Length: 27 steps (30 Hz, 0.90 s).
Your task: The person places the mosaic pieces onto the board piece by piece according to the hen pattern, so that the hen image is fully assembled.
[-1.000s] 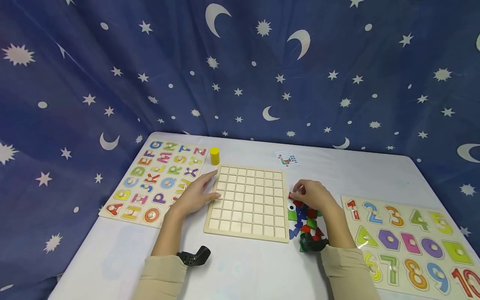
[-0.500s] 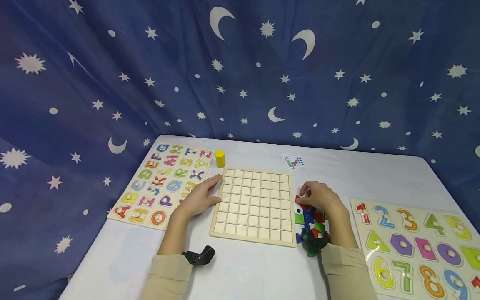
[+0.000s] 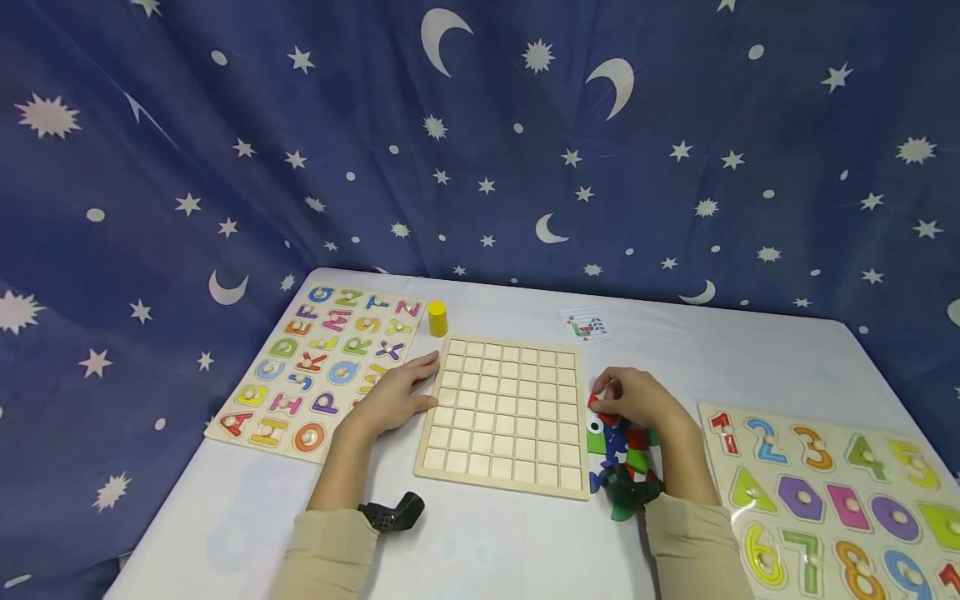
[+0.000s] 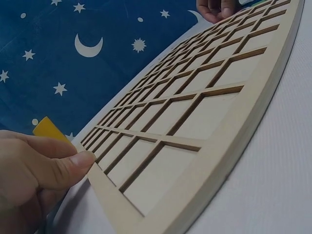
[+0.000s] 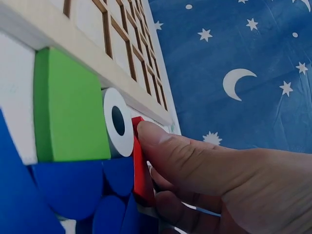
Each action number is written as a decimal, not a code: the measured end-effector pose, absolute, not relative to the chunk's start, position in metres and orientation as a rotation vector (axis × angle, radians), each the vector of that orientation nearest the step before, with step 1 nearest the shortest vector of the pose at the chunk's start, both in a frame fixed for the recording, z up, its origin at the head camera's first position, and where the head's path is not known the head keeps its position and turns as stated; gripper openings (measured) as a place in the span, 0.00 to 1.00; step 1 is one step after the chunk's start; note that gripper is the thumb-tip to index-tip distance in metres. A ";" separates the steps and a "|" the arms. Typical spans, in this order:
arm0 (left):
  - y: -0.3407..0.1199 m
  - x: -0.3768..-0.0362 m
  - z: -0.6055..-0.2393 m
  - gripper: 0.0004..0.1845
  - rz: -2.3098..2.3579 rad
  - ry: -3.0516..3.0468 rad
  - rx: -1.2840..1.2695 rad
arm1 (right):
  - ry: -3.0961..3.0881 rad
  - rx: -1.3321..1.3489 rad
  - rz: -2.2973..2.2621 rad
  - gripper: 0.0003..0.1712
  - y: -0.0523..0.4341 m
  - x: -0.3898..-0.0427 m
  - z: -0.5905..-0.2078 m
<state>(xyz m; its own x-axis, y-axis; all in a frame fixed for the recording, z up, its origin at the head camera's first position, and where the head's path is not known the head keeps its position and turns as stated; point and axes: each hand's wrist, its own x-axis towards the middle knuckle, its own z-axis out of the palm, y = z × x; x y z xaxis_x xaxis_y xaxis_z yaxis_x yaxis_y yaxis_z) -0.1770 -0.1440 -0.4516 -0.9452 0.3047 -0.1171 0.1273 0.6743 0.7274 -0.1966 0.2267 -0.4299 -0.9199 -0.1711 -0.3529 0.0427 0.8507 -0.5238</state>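
- The table (image 3: 525, 533), under a pale cloth, carries everything; its near edge and right corner are cut off in the head view.
- The number puzzle (image 3: 832, 492) at the right runs out of the picture, so its lower row is only partly seen.
- The letter puzzle (image 3: 318, 362) lies at the left; the left hand covers its near right corner.
- The grid board (image 3: 504, 412) lies flat in the middle, its long sides running away from the person, all cells bare.
- The left hand (image 3: 393, 396) rests on the table against the board's left edge, its grip loose, fingers straight, thumb tip touching the frame in the left wrist view.
- The right hand (image 3: 637, 398) sits just right of the board, over a heap of coloured pieces (image 3: 618, 446), much of which the hand and wrist hide.
- Its grip is closed on a red piece (image 5: 139, 161): thumb and fingers pinch it, stood on edge, beside a white ring piece (image 5: 117, 122) and a green piece (image 5: 68, 107). Its shape is hard to make out.
- A yellow cylinder (image 3: 437, 318) stands upright beyond the board's far left corner.
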 end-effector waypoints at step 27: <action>-0.130 -0.216 -0.437 0.34 0.960 2.670 0.289 | 2.659 -0.162 -0.805 0.14 0.229 -0.198 -0.437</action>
